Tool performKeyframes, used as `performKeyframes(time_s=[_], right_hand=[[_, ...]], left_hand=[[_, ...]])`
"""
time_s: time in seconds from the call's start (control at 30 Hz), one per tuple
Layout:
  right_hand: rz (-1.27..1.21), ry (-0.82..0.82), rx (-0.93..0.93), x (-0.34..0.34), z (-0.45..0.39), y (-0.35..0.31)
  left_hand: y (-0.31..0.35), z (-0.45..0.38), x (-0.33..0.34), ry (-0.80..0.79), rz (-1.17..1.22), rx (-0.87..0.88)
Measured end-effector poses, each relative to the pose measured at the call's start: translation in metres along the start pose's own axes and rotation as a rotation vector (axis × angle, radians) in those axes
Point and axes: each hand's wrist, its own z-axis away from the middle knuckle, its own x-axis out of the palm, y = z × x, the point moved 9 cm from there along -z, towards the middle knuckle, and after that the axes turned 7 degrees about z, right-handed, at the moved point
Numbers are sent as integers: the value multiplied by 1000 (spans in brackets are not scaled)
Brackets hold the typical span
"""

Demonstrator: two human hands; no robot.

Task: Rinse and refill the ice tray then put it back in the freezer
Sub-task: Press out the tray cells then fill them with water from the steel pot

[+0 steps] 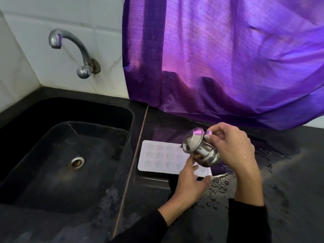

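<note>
You are at the refill step. Your right hand [233, 149] grips a small steel lidded pot [199, 148] by its handle side, thumb pinched near the lid, and tips its spout down toward the white ice tray [157, 155]. The tray lies flat on the counter just under and to the left of that hand. Your left hand [191, 183] has its fingers loosely extended, forefinger pointing onto the tray's near right part, seemingly steadying it.

Next, I judge, you need a slow, aimed pour, cell by cell; whether water is flowing cannot be told.

The black counter [289, 181] is wet beside your right wrist. A black sink [70, 155] and wall tap [70, 46] lie left of your left hand; a purple curtain [228, 58] hangs beyond both.
</note>
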Motion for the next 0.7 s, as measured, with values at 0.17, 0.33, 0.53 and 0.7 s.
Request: performKeyframes(time_s=[0.17, 0.33, 0.53, 0.7], right_hand=[[5, 5, -2, 0, 0, 0], [-34, 9, 1, -2, 2, 2], [-128, 22, 4, -6, 3, 6], [-174, 33, -12, -7, 3, 1]], left_hand=[[0, 0, -1, 2, 6, -4], [2, 2, -3, 3, 14, 7], [9, 5, -9, 15, 19, 43], [15, 8, -14, 13, 44, 77]])
